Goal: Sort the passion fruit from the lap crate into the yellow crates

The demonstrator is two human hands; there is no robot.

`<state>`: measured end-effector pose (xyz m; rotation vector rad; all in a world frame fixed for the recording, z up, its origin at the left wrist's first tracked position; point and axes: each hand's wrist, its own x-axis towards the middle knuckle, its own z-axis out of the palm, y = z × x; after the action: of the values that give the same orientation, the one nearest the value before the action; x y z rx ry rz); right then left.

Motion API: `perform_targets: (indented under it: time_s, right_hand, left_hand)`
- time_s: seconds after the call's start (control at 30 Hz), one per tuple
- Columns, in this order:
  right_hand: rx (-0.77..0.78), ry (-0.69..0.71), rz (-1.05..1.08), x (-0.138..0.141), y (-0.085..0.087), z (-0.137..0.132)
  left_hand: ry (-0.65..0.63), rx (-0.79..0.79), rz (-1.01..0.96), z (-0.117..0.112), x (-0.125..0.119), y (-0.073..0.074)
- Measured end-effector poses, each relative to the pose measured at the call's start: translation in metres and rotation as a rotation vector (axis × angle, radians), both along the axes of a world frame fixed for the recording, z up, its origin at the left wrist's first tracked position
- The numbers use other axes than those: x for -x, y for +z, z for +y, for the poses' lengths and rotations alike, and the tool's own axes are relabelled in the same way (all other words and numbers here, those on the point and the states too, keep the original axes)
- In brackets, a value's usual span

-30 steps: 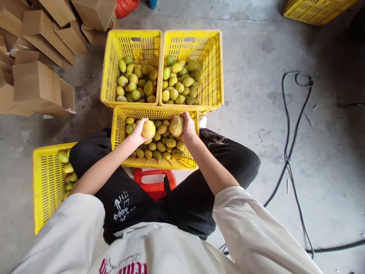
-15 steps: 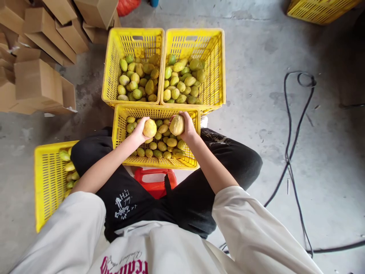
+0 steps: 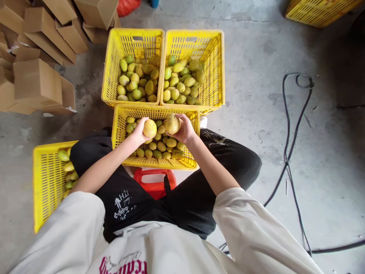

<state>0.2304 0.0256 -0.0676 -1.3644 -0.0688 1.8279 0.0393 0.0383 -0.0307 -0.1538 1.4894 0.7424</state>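
Observation:
My left hand (image 3: 138, 133) is closed around a round yellow fruit (image 3: 149, 128). My right hand (image 3: 184, 129) grips a second, larger yellow-brown fruit (image 3: 172, 124). Both are held just above the near yellow crate (image 3: 119, 125), which stands between my knees and is partly filled with green-yellow fruits (image 3: 161, 147). The two held fruits sit close together, a small gap apart.
Two more yellow crates of fruit, left (image 3: 111, 72) and right (image 3: 217, 72), stand side by side behind the near one. Another yellow crate (image 3: 45, 182) lies by my left knee. Cardboard boxes (image 3: 37, 80) are stacked at the left. A red stool (image 3: 154, 180) is under me, and black cables (image 3: 288, 152) run on the right.
My right hand has shifted slightly left and turned its fruit, bringing it nearer the left hand's fruit. The left hand has stayed in place.

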Motion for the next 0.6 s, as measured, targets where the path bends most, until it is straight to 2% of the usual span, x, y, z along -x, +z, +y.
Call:
perform_targets:
  time_s: [0.17,0.3,0.4,0.6]
  right_hand:
    - [0.053,-0.052,0.013,0.0,-0.005,0.002]
    - [0.029,-0.078,-0.125,0.002,-0.013,0.004]
    - [-0.02,-0.099,-0.195,0.003,-0.019,0.004]
    - [0.043,-0.065,-0.147,0.004,-0.036,-0.006]
  left_hand:
    - [0.005,0.003,0.018,0.0,-0.003,0.006]
    - [0.021,0.001,0.029,0.0,-0.005,0.008]
    - [0.025,0.003,0.022,-0.001,-0.003,0.002]
    - [0.043,-0.015,-0.032,0.0,0.001,-0.015]
